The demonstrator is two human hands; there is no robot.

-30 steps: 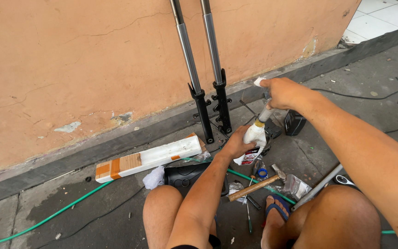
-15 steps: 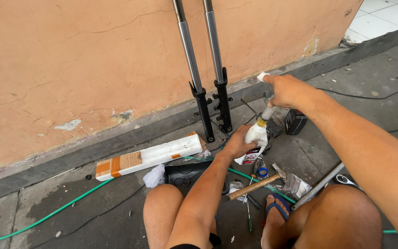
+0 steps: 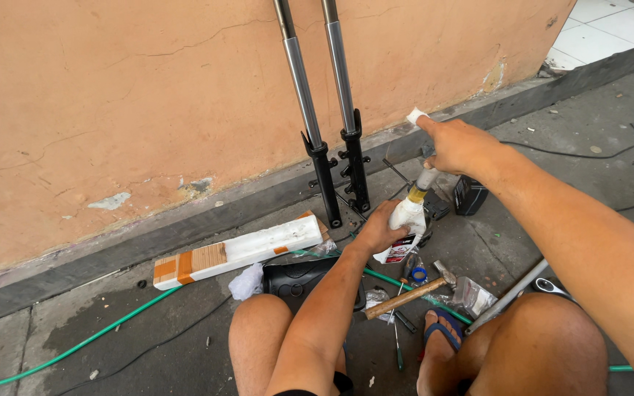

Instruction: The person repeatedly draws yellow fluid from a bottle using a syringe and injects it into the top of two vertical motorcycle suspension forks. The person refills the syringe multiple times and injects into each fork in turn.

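My left hand (image 3: 380, 227) grips a white plastic bottle (image 3: 405, 220) standing on the ground. My right hand (image 3: 455, 144) is closed around a grey syringe-like tube (image 3: 425, 179) whose tip goes into the bottle's neck; yellowish liquid shows at the neck. A bit of white cloth or tape (image 3: 416, 115) sticks up from the right hand's fingers. Two motorcycle fork tubes (image 3: 310, 110), chrome above and black below, lean upright against the orange wall just behind the bottle.
A white foam block with orange tape (image 3: 236, 249) lies left of the bottle. A black plastic tray (image 3: 299, 279), a wooden-handled hammer (image 3: 405, 297), screwdrivers, a green hose (image 3: 111, 323), a black box (image 3: 469, 194) and cables lie around my bare knees and sandalled foot.
My right hand has shifted slightly on the tube above the bottle. The left hand and the bottle have stayed in place.
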